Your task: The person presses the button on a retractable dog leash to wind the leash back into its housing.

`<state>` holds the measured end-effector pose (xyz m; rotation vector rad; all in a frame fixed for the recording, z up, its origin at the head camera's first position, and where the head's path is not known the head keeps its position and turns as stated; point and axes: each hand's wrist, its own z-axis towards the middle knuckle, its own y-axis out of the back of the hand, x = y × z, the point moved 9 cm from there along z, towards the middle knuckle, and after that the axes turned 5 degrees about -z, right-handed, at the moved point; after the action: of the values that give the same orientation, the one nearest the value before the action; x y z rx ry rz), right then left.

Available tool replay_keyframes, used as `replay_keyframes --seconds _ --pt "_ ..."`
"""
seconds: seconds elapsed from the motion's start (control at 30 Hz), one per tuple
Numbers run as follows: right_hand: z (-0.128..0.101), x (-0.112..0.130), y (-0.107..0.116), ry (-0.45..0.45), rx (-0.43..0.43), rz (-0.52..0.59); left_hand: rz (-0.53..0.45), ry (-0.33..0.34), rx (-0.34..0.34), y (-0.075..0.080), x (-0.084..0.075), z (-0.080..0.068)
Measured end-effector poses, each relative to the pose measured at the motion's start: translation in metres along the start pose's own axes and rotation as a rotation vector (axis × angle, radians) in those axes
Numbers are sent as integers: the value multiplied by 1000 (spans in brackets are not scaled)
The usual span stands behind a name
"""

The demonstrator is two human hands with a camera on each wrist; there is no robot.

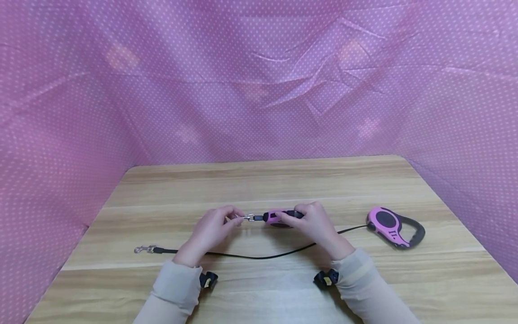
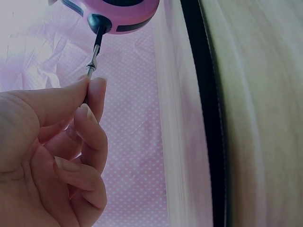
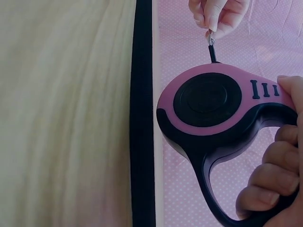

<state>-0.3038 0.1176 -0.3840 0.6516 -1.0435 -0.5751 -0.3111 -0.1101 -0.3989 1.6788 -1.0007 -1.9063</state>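
My right hand [image 1: 301, 219] grips a pink and black retractable leash housing [image 1: 278, 218] by its handle, just above the table's middle. In the right wrist view the fingers of my right hand [image 3: 284, 142] curl through the black handle, and the thumb lies by the ridged button on the housing [image 3: 208, 101]. My left hand [image 1: 236, 219] pinches the small metal clip [image 1: 250, 218] sticking out of the housing's nose. The left wrist view shows my left hand's [image 2: 90, 85] thumb and forefinger closed on that clip [image 2: 91, 66], with only a short stub pulled out of the housing [image 2: 120, 12].
A second pink leash housing [image 1: 394, 226] lies at the right of the wooden table [image 1: 259, 180]. Its black cord [image 1: 259, 257] runs left under my wrists to a metal clip [image 1: 145, 249]. Pink dotted cloth [image 1: 259, 81] walls the table's back and sides.
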Motion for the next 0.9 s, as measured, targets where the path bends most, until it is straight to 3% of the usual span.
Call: replay_keyframes --seconds 0.9 --pt "-2 11 2 109 -21 -2 5 -14 26 -4 1 -1"
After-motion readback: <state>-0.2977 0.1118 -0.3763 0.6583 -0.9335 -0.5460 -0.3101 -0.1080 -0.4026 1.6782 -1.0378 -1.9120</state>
